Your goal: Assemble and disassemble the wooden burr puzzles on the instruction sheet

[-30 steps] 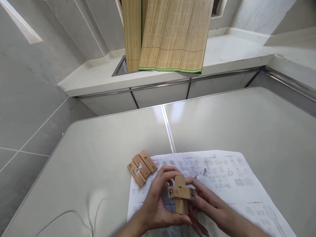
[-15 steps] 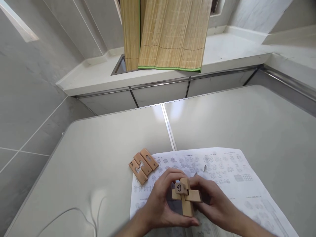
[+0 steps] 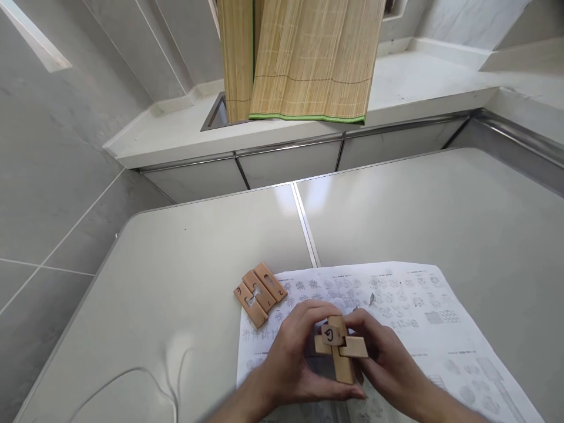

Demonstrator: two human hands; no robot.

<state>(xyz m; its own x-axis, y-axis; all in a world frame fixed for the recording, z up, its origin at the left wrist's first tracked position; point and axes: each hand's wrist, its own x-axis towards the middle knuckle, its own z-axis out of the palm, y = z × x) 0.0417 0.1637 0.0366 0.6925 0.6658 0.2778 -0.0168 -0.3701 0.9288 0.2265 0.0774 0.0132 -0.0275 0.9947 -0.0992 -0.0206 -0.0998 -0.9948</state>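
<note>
Both hands hold a cross-shaped wooden block puzzle (image 3: 343, 358) over the printed sheet. One block end facing up bears a handwritten mark like a "G". My left hand (image 3: 295, 358) curves round its left side, thumb at the near end and fingers at the far end. My right hand (image 3: 388, 358) grips it from the right, its fingertips partly hidden behind the blocks. To the upper left, three flat wooden pieces (image 3: 261, 294) with cut-outs and handwritten numbers lie side by side, touching the sheet's left corner.
A large white printed sheet (image 3: 423, 329) with small diagrams lies on the pale table (image 3: 198, 252). A white cable (image 3: 132, 370) curls at the lower left. Beyond the table, a bamboo mat (image 3: 312, 64) hangs over the counter (image 3: 167, 138) near a sink.
The view has shifted slightly, so everything on the table appears a little further right. The puzzle is tilted a little differently, and both hands still hold it.
</note>
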